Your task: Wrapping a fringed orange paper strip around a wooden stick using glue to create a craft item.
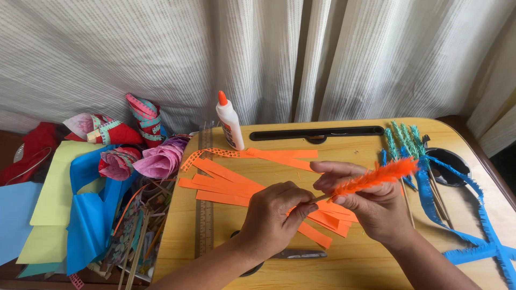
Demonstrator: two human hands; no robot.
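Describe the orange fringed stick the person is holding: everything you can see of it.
The orange fringed stick is a thin wooden skewer wrapped in bright orange paper cut into a fine fringe, so it looks feathery. It points up and to the right, tilted, above the wooden table. The left hand pinches its bare lower end; the right hand holds the wrapped part between thumb and fingers. The tip is free. Loose orange paper strips lie beneath it.
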